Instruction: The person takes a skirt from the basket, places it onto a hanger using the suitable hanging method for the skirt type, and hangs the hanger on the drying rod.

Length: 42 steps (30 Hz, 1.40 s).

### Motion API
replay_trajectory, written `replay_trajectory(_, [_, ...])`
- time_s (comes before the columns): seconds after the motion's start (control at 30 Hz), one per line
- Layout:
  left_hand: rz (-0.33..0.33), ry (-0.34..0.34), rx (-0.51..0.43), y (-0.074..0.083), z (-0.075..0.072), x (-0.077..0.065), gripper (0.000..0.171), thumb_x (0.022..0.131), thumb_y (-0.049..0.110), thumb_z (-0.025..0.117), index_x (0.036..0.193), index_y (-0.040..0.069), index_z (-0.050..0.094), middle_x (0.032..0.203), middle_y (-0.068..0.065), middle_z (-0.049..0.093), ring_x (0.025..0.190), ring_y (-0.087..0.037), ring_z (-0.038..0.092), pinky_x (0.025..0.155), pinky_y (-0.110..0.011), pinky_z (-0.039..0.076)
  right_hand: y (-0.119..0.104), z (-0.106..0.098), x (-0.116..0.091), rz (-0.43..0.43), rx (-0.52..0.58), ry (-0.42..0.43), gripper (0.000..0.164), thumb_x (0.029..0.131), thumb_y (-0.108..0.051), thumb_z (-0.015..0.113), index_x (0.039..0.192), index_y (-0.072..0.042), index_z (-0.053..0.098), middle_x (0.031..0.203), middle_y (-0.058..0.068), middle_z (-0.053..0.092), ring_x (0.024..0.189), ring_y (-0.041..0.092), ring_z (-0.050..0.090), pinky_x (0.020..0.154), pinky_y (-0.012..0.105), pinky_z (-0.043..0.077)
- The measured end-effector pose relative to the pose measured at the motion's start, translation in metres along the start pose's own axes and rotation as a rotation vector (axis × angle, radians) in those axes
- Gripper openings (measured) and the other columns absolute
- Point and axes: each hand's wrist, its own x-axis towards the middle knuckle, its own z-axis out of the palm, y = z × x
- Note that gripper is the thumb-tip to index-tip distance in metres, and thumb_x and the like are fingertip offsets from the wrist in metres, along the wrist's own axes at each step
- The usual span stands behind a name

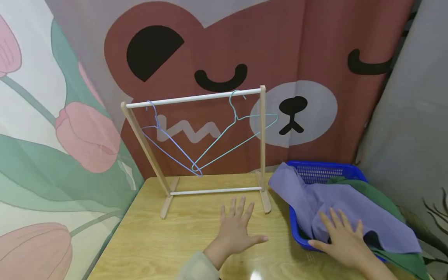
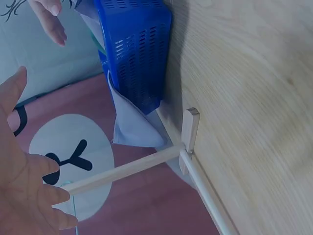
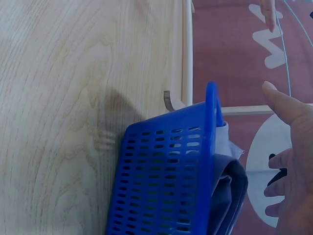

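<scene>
My left hand (image 1: 235,230) is held over the table with its fingers spread, holding nothing, in front of a small wooden clothes rack (image 1: 263,144). From the rack's white top rod hang a blue-purple hanger (image 1: 175,143) and a mint-green hanger (image 1: 224,134), both bare, their lower ends crossing in the head view. At the right, my right hand (image 1: 344,241) is spread above the blue plastic basket (image 1: 293,223); contact with the cloth cannot be made out. Purple cloth (image 1: 336,198) drapes over the basket's rim, and green cloth (image 1: 379,196) lies beneath it.
The wooden table (image 1: 140,241) carries the rack and the basket. A bear-print curtain (image 1: 325,46) hangs behind, with a tulip-print cloth (image 1: 31,171) along the left. Grey fabric (image 1: 402,147) and dark twigs (image 1: 437,210) are at the right side.
</scene>
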Motion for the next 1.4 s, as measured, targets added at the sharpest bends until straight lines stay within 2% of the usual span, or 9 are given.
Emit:
replay_trajectory(0.2, [0.03, -0.035, 0.009, 0.011, 0.003, 0.008, 0.093, 0.066, 0.079, 0.026, 0.138, 0.021, 0.018, 0.143, -0.007, 0.007, 0.127, -0.031, 0.002, 0.095, -0.059, 0.007, 0.01, 0.002, -0.002, 0.038, 0.005, -0.039, 0.095, 0.069, -0.069, 0.046, 0.128, 0.004, 0.032, 0.128, 0.035, 0.021, 0.117, 0.051, 0.009, 0.075, 0.073, -0.007])
replay_trajectory(0.37, [0.036, -0.056, 0.015, 0.018, 0.01, 0.012, 0.092, 0.066, 0.079, 0.027, 0.138, 0.023, 0.016, 0.143, -0.006, 0.006, 0.128, -0.03, 0.002, 0.095, -0.058, 0.007, 0.017, 0.004, -0.002, 0.085, 0.023, -0.097, 0.097, 0.069, -0.068, 0.046, 0.128, 0.006, 0.031, 0.127, 0.037, 0.019, 0.115, 0.053, 0.009, 0.073, 0.073, -0.008])
replay_trajectory(0.5, [0.053, -0.048, -0.005, 0.024, 0.016, 0.016, 0.09, 0.067, 0.077, 0.031, 0.138, 0.024, 0.016, 0.143, -0.005, 0.007, 0.128, -0.029, 0.002, 0.095, -0.058, 0.008, 0.024, 0.005, -0.002, 0.124, 0.029, -0.134, 0.097, 0.069, -0.068, 0.045, 0.128, 0.007, 0.03, 0.126, 0.039, 0.018, 0.113, 0.055, 0.008, 0.071, 0.073, -0.01])
replay_trajectory(0.83, [0.078, -0.056, -0.048, 0.035, 0.023, 0.027, 0.09, 0.067, 0.075, 0.038, 0.138, 0.022, 0.019, 0.142, -0.005, 0.01, 0.128, -0.028, 0.004, 0.096, -0.057, 0.007, 0.033, 0.007, -0.006, 0.122, 0.015, -0.082, 0.096, 0.071, -0.068, 0.043, 0.125, 0.011, 0.032, 0.122, 0.041, 0.021, 0.111, 0.055, 0.01, 0.073, 0.072, -0.01])
replay_trajectory(1.07, [0.092, -0.07, -0.042, 0.041, 0.027, 0.034, 0.09, 0.067, 0.077, 0.032, 0.138, 0.023, 0.017, 0.142, -0.005, 0.012, 0.128, -0.027, 0.005, 0.097, -0.055, 0.011, 0.04, 0.001, -0.006, 0.17, 0.0, -0.114, 0.098, 0.07, -0.07, 0.042, 0.124, 0.011, 0.032, 0.121, 0.041, 0.022, 0.109, 0.056, 0.011, 0.074, 0.071, -0.007])
replay_trajectory(1.4, [0.09, -0.106, -0.038, 0.048, 0.037, 0.047, 0.089, 0.068, 0.076, 0.032, 0.138, 0.023, 0.018, 0.142, -0.005, 0.013, 0.128, -0.024, 0.006, 0.097, -0.054, 0.012, 0.058, -0.001, -0.01, 0.19, -0.008, -0.098, 0.096, 0.07, -0.07, 0.041, 0.123, 0.01, 0.032, 0.119, 0.041, 0.022, 0.108, 0.057, 0.009, 0.073, 0.072, -0.009])
